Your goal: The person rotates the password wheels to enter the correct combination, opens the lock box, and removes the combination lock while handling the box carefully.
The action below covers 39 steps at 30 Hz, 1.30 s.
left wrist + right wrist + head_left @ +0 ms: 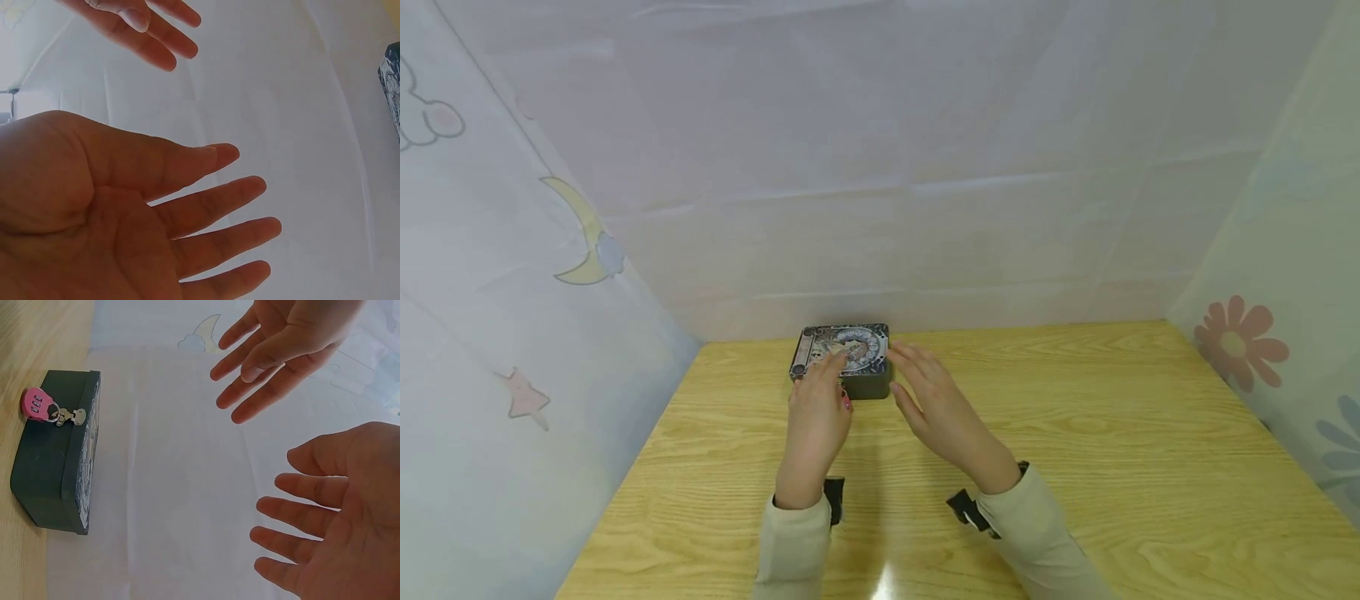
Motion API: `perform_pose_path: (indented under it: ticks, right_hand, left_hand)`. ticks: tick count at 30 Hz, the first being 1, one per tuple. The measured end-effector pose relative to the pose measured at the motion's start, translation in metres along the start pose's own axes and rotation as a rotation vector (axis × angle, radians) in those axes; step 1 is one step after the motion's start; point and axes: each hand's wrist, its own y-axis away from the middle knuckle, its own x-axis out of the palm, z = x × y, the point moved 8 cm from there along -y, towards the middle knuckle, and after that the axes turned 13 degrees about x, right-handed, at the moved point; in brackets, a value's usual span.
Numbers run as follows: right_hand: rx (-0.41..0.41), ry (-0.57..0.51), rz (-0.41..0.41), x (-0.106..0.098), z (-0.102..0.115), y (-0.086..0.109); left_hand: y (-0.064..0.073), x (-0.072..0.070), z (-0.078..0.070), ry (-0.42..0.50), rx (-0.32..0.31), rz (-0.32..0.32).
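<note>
Left hand and right hand, empty, fingers extended, hover clear of the box, which lies ahead near the worktop's far edge, long axis seemingly side-to-side; nearer hand unclear.

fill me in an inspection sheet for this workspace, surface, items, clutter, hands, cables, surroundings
Surface: wood-grain table, light brown.
Job's things: dark box with a patterned lid, closed, on the table; pink padlock at its front clasp.
Clutter: nothing seen.
Hands: left hand and right hand raised, fingers extended, holding nothing, apart from the box; a black strap shows at each wrist.
Cables: nothing seen.
Surroundings: pale sheet behind; printed moon left, red flower right.
</note>
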Motion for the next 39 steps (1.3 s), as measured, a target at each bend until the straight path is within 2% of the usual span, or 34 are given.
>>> perform_pose_path:
  ticks: [9, 18, 30, 39]
  right_hand:
    - [0.017, -0.013, 0.023, 0.012, -0.005, -0.004]
    - [0.069, -0.045, 0.099, 0.028, -0.016, -0.009]
    - [0.111, -0.081, 0.187, 0.053, -0.028, -0.011]
    - [0.099, -0.13, 0.191, 0.066, -0.032, -0.014]
  left_hand:
    - [-0.002, 0.005, 0.013, 0.0, -0.025, -0.001]
    - [-0.006, 0.01, 0.026, 0.002, -0.053, -0.004]
    - [-0.006, 0.018, 0.038, 0.042, -0.121, 0.031]
    - [-0.008, 0.029, 0.051, 0.086, -0.181, 0.059]
